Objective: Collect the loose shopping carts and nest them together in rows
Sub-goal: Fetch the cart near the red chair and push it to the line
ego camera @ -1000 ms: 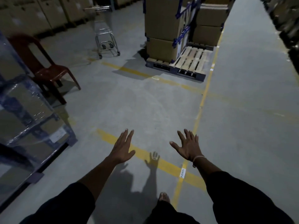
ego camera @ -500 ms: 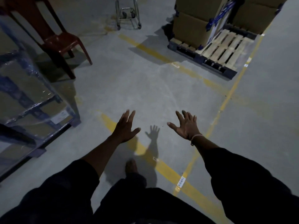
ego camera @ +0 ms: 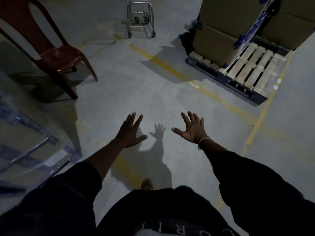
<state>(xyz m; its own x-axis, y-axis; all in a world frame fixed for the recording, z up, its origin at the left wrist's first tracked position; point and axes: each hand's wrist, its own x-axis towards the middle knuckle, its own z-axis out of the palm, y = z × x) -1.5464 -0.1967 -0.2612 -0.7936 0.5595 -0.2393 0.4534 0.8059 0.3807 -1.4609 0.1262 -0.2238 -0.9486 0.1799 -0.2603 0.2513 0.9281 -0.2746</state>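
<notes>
The shopping cart (ego camera: 140, 17) stands at the top of the view, far ahead on the grey concrete floor (ego camera: 136, 92); only its lower metal frame, undershelf and castor wheels show, the basket being cut off by the upper edge. It sits beside the far end of a worn yellow floor line (ego camera: 163, 65) that runs diagonally down to the right. Nothing touches the cart, and both hands are well apart from it.

To the left of the path stands a dark red plastic chair (ego camera: 51, 48), its legs on the floor and its back cut by the left edge. Nearer, at the lower left, is a pallet load of boxes wrapped in clear film (ego camera: 29, 133) with blue strapping. On the right, stacked cardboard boxes (ego camera: 221, 23) with blue tape rest on a wooden pallet (ego camera: 247, 68), part of whose slats are bare. The stretch of floor between the chair and the pallet leads straight to the cart.

The left hand (ego camera: 130, 132) is held out in front, back upward, fingers straight and spread, grasping nothing. The right hand (ego camera: 192, 129) is likewise stretched forward with its palm partly turned inward, fingers splayed and empty; a light cord bracelet (ego camera: 203, 139) circles its wrist. Both forearms come out of dark sleeves (ego camera: 255, 181). A spread-hand shadow (ego camera: 158, 132) falls on the floor between the hands, and one foot in a sandal (ego camera: 147, 183) shows just below it.
</notes>
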